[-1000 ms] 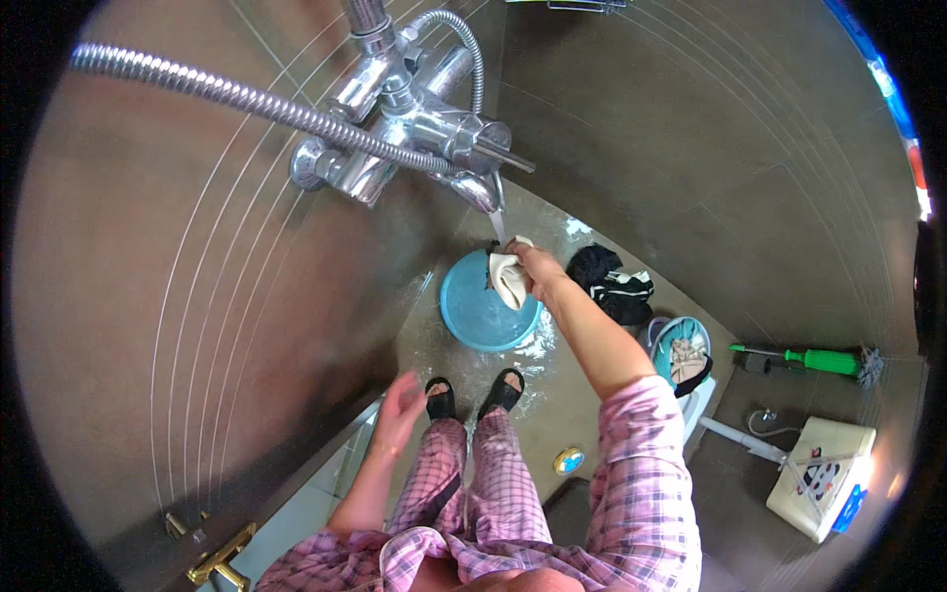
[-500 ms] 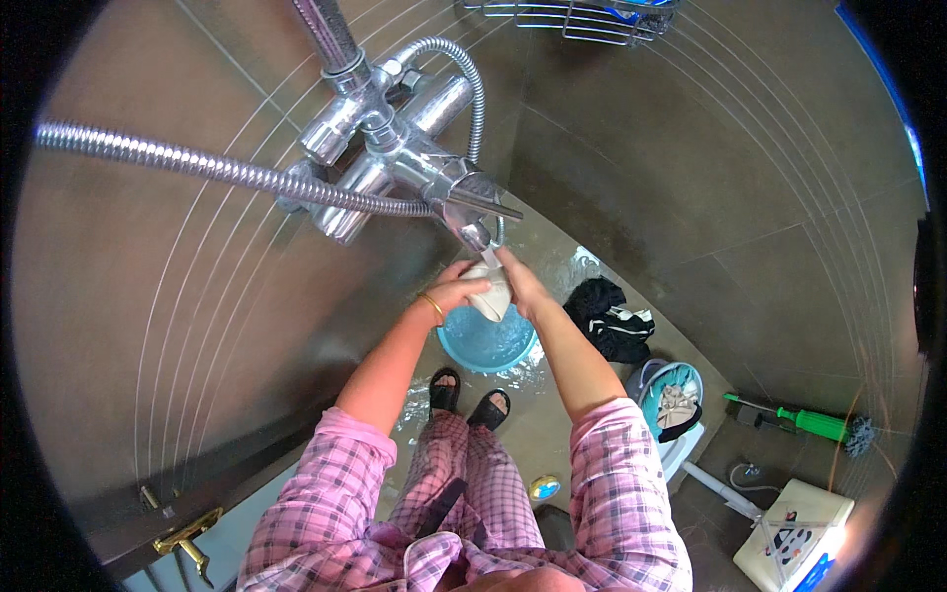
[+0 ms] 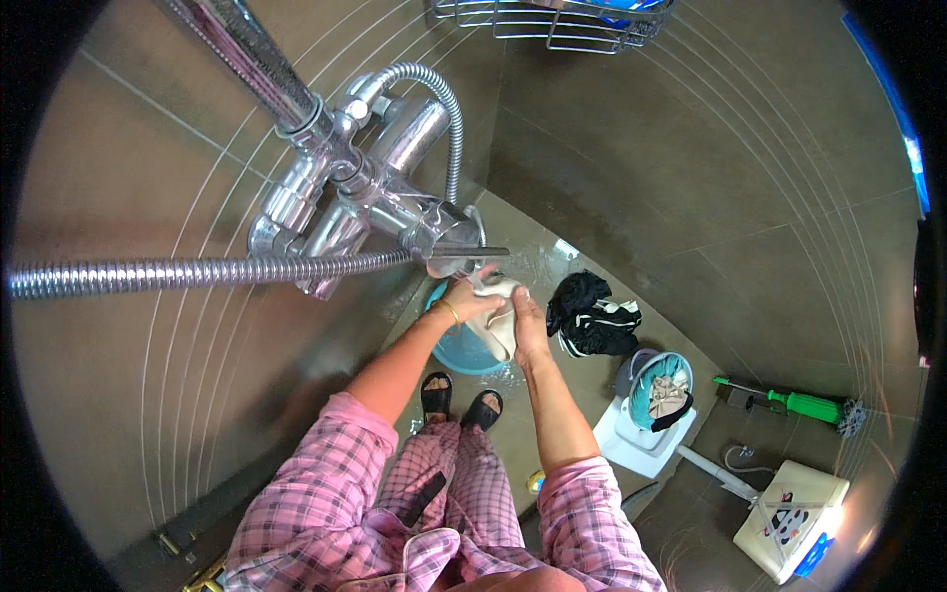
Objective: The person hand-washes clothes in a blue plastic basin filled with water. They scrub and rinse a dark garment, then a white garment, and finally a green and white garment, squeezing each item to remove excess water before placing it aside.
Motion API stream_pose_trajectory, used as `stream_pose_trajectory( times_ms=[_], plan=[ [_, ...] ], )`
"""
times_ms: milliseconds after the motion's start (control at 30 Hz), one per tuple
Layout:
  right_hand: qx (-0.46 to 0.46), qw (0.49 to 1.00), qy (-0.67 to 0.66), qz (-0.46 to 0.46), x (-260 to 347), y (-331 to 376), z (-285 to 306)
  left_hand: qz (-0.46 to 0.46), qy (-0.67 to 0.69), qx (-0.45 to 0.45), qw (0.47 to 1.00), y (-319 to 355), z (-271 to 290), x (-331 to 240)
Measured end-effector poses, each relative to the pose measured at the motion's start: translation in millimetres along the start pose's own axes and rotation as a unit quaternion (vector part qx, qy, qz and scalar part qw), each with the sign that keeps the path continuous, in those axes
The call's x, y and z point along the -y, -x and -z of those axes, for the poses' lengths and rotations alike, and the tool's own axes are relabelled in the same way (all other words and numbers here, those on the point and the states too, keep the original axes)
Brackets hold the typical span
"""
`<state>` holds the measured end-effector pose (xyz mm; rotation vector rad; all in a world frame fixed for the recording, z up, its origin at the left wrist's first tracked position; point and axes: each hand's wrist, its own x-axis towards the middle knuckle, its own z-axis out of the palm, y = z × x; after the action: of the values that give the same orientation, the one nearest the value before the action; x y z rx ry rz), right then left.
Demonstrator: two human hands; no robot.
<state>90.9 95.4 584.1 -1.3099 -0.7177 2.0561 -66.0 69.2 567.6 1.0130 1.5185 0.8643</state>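
Between my two hands hangs a cream-coloured cloth garment [image 3: 503, 331], its exact kind unclear. My left hand [image 3: 472, 299], with a gold bangle at the wrist, grips the cloth's left and upper part just under the tap [image 3: 444, 242]. On the other edge, my right hand [image 3: 531, 324] has its fingers closed round the fabric, thumb on top. Below them a light-blue basin [image 3: 460, 357] stands on the floor, partly covered by my left arm and the cloth. Whether water is running onto the cloth is hard to make out.
Dark clothes [image 3: 597, 316] lie heaped on the wet floor, right of the basin. A bucket of clothes [image 3: 659, 393] stands by a white squat toilet [image 3: 626, 439]. A green-handled brush [image 3: 809, 407] and a cream cistern [image 3: 792, 523] are farther right. The metal shower hose [image 3: 217, 276] crosses at left.
The cream cloth is more spread out, where before it was bunched in both hands. My right hand has come down to its right edge. The whole view has shifted, uncovering more of the squat toilet.
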Motion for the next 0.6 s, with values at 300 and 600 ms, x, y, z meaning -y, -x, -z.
stream_pose_trajectory(
  times_ms=[300,600],
  plan=[
    [0.123,0.937,0.309,0.108,4.3,-11.3,-21.7,0.176,0.591,-0.032,0.786,3.8,26.2,-26.0],
    [0.071,0.990,-0.052,-0.111,21.2,-9.8,3.3,0.093,0.689,-0.098,0.712,43.0,45.0,11.2]
  ],
)
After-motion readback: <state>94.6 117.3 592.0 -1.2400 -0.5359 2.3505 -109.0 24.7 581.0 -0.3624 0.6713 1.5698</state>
